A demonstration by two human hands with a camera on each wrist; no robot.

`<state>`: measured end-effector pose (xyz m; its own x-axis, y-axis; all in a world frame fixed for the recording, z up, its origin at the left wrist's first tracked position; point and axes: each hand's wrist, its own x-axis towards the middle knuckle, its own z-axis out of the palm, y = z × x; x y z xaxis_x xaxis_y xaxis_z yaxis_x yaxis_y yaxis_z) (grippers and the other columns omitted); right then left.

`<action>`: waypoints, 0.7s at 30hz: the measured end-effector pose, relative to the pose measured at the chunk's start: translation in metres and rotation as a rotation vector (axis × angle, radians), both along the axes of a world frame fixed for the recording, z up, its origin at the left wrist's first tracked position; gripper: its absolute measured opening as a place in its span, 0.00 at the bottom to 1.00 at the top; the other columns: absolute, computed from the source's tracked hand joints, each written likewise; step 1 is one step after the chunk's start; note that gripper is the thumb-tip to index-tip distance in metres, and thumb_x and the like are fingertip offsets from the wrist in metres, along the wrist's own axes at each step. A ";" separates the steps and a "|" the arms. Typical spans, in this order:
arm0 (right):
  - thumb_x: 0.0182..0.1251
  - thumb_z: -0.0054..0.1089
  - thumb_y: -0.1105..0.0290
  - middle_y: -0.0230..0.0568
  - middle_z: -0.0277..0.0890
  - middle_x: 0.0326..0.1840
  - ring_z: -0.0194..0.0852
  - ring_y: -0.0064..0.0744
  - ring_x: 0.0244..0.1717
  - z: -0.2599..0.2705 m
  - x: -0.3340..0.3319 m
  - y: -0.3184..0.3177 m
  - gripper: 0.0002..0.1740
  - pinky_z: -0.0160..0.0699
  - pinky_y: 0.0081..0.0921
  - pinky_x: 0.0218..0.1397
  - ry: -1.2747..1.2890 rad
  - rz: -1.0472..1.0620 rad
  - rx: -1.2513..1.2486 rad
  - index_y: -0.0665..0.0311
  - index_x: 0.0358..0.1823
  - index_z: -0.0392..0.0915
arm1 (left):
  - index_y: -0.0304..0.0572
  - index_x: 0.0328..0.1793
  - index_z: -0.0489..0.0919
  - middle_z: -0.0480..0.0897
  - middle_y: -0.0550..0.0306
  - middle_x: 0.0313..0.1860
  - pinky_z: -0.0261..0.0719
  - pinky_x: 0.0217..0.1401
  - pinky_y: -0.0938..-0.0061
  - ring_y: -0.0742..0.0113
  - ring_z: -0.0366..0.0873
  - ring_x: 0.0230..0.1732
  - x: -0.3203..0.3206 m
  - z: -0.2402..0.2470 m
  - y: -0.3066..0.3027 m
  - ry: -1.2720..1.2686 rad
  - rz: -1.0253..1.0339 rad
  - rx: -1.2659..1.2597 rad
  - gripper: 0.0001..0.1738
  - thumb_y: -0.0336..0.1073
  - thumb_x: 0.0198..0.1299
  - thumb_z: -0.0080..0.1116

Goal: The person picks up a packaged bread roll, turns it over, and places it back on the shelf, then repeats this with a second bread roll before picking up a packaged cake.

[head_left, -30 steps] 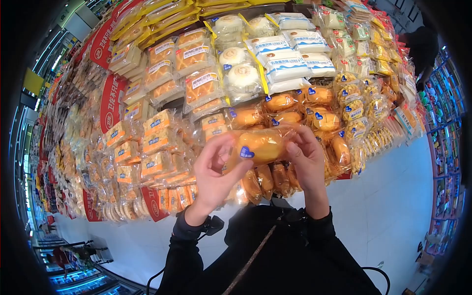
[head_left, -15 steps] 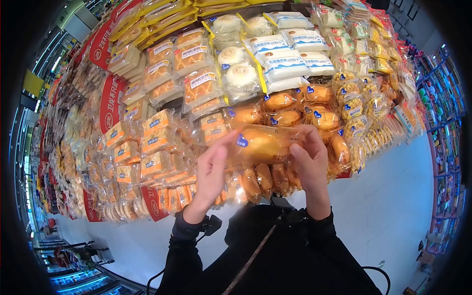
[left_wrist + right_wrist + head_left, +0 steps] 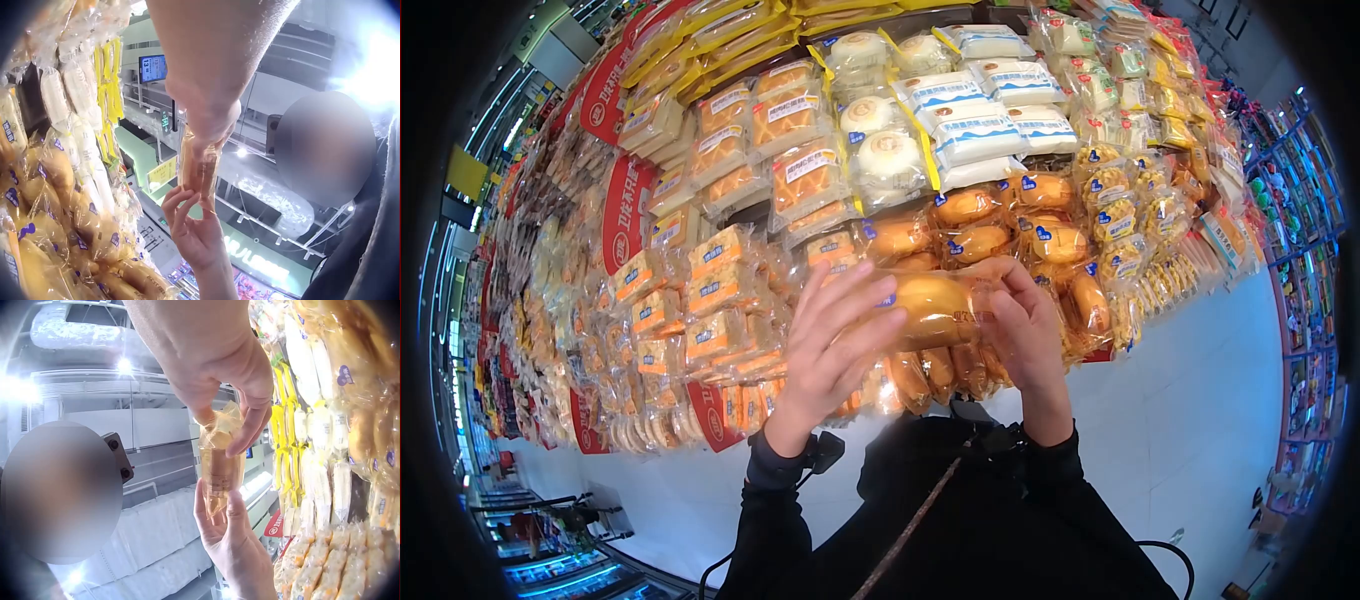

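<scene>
Head view: clear-wrapped, golden, oblong bread roll

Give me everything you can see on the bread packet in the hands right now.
The bread packet is one long golden-brown roll in clear, crinkly plastic. It lies level in front of the shelved rolls, apart from them. The left hand holds one end, and the right hand pinches the crimped wrapper at the other.

A shop: display rack crammed with packaged breads (aisles beyond).
</scene>
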<state>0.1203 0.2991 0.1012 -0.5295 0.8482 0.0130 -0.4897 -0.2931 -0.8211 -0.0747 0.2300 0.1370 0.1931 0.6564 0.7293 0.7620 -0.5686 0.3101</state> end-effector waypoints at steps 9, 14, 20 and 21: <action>0.52 0.59 0.68 0.43 0.60 0.59 0.54 0.34 0.62 0.013 -0.003 0.003 0.30 0.51 0.32 0.64 -0.028 -0.134 0.585 0.68 0.57 0.61 | 0.36 0.46 0.75 0.77 0.49 0.43 0.67 0.54 0.63 0.55 0.74 0.46 0.003 -0.002 0.004 -0.275 0.047 -0.110 0.26 0.34 0.36 0.68; 0.49 0.60 0.74 0.44 0.62 0.58 0.57 0.33 0.60 0.012 -0.004 0.003 0.30 0.55 0.31 0.62 -0.077 -0.171 0.649 0.68 0.56 0.62 | 0.35 0.46 0.76 0.78 0.50 0.40 0.71 0.43 0.71 0.57 0.75 0.40 0.005 0.000 0.004 -0.375 0.009 -0.147 0.28 0.28 0.32 0.69; 0.49 0.60 0.79 0.44 0.64 0.55 0.61 0.32 0.57 0.012 -0.004 0.001 0.29 0.59 0.28 0.59 -0.029 -0.160 0.602 0.69 0.55 0.63 | 0.33 0.45 0.75 0.79 0.51 0.38 0.71 0.43 0.73 0.59 0.75 0.39 0.006 -0.004 0.004 -0.489 0.003 -0.181 0.28 0.26 0.31 0.69; 0.49 0.60 0.80 0.44 0.65 0.54 0.62 0.32 0.56 0.012 -0.005 0.000 0.28 0.60 0.28 0.58 -0.017 -0.158 0.590 0.69 0.55 0.63 | 0.34 0.45 0.76 0.79 0.51 0.38 0.71 0.44 0.73 0.59 0.76 0.39 0.006 -0.004 0.003 -0.495 0.011 -0.183 0.28 0.26 0.31 0.69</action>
